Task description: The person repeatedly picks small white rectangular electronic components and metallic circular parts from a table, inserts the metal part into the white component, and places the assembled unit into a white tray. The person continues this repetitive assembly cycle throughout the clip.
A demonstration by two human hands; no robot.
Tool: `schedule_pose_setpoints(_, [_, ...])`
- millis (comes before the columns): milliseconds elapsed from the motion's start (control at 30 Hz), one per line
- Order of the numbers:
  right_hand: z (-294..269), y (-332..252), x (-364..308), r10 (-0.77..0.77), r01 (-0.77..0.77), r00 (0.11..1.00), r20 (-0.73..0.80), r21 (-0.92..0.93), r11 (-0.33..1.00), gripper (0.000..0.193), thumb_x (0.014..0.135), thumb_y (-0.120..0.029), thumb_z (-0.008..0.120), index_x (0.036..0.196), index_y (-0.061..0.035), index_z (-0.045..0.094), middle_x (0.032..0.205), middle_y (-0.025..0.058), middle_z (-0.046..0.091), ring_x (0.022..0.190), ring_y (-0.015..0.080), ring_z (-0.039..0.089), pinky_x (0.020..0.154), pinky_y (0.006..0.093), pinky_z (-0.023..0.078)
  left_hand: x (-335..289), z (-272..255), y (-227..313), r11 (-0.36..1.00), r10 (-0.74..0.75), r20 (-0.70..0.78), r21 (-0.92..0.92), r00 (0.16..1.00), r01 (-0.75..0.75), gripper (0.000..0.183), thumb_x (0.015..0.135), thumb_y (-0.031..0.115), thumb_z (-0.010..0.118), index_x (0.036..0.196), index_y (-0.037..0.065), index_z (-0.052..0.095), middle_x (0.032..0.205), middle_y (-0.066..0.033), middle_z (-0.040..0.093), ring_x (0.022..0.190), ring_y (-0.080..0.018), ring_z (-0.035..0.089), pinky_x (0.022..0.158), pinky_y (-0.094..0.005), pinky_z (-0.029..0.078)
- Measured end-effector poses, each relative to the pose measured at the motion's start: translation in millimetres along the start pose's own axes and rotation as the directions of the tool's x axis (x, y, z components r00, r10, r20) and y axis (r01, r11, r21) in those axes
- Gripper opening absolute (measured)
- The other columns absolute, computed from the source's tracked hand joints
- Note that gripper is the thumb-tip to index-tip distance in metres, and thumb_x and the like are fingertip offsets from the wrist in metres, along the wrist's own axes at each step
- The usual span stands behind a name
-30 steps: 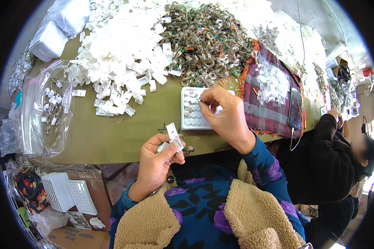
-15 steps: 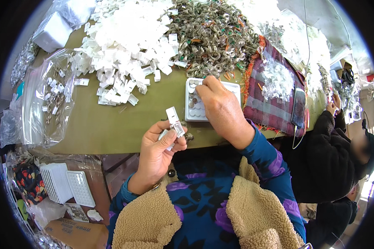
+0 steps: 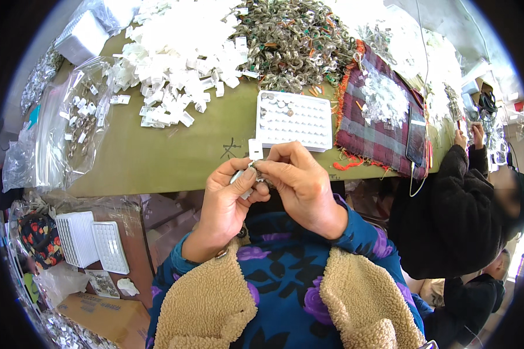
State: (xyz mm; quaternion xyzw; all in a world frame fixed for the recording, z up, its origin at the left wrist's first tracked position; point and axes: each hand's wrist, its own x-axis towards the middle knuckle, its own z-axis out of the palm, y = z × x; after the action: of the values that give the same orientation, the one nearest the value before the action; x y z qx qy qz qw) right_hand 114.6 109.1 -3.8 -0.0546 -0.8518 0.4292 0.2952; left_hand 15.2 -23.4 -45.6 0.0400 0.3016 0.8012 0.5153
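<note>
A small white plastic case with its lid flipped up [image 3: 255, 149] is held between the fingers and thumb of my left hand [image 3: 222, 203]. Other white pieces show in the same grip. Right beside it, my right hand [image 3: 308, 192] has thumb and fingertips pinched together against the case; whatever is between them is too small and covered to make out. Just beyond both hands lies a white tray [image 3: 333, 129] with rows of round pockets. A few silver discs [image 3: 280, 104] lie in its far left part.
A heap of white cases [image 3: 174, 64] and a pile of clear and grey loops [image 3: 294, 43] cover the far table. At right, a plaid cloth [image 3: 355, 128] carries clear pieces and a phone [image 3: 415, 136]. A plastic bag [image 3: 58, 139] lies left; a person [image 3: 454, 215] works at right.
My right hand has left the tray and come down to the case in my left hand. The left hand has shifted slightly right. Tray and table appear higher in view.
</note>
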Motion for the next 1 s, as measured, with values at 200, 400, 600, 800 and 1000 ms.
schedule_pose_setpoints(200, [-9, -5, 5, 0.042, -0.044, 0.992, -0.117, -0.015, 0.999, 0.026, 0.08, 0.008, 0.071, 0.105, 0.0004, 0.07, 0.093, 0.0113, 0.066, 0.08, 0.022, 0.066, 0.067, 0.031, 0.055, -2, 2, 2, 0.998, 0.005, 0.063, -0.061, 0.998, -0.002, 0.017, 0.098, 0.009, 0.061, 0.113, -0.001, 0.061, 0.096, -0.0105, 0.07, 0.079, -0.0163, 0.07, 0.071, -0.0323, 0.063])
schedule_pose_setpoints(400, [9, 10, 11, -0.072, 0.066, 0.991, -0.114, -0.05, 0.997, 0.023, 0.075, 0.009, 0.072, 0.095, -0.0026, 0.069, 0.089, 0.0109, 0.069, 0.074, 0.0244, 0.066, 0.067, 0.0316, 0.053, 2, -4, 3, 0.998, 0.02, 0.044, -0.06, 0.999, -0.017, 0.018, 0.098, 0.009, 0.061, 0.113, -0.001, 0.062, 0.095, -0.0105, 0.07, 0.079, -0.0163, 0.07, 0.07, -0.0323, 0.063])
schedule_pose_setpoints(600, [19, 15, 14, 0.261, -0.156, 0.95, -0.171, 0.464, 0.872, 0.019, 0.077, 0.012, 0.072, 0.091, -0.0009, 0.066, 0.089, 0.0084, 0.069, 0.077, 0.0171, 0.068, 0.069, 0.0266, 0.054, 9, -6, 9, 0.996, 0.003, 0.043, -0.092, 0.999, 0.001, 0.018, 0.098, 0.009, 0.06, 0.113, -0.001, 0.062, 0.094, -0.0104, 0.07, 0.078, -0.017, 0.07, 0.069, -0.033, 0.063])
schedule_pose_setpoints(800, [17, 22, 22, 0.027, -0.007, 0.99, -0.139, 0.144, 0.99, 0.022, 0.075, 0.011, 0.074, 0.09, -0.0026, 0.066, 0.089, 0.0084, 0.069, 0.074, 0.0184, 0.068, 0.068, 0.0271, 0.054, 13, -7, 11, 0.993, -0.013, 0.015, -0.121, 1.0, 0.015, 0.018, 0.098, 0.009, 0.06, 0.113, -0.001, 0.061, 0.093, -0.0105, 0.069, 0.078, -0.0174, 0.069, 0.07, -0.0335, 0.063])
schedule_pose_setpoints(1000, [17, 20, 21, 0.077, -0.033, 0.978, -0.192, 0.224, 0.974, 0.023, 0.073, 0.013, 0.074, 0.089, -0.0028, 0.066, 0.088, 0.0088, 0.069, 0.076, 0.0207, 0.067, 0.068, 0.0292, 0.054, 11, -5, 13, 0.994, -0.014, 0.046, -0.105, 0.999, 0.018, 0.018, 0.099, 0.008, 0.06, 0.113, -0.002, 0.061, 0.094, -0.0106, 0.069, 0.077, -0.0177, 0.069, 0.07, -0.0336, 0.063])
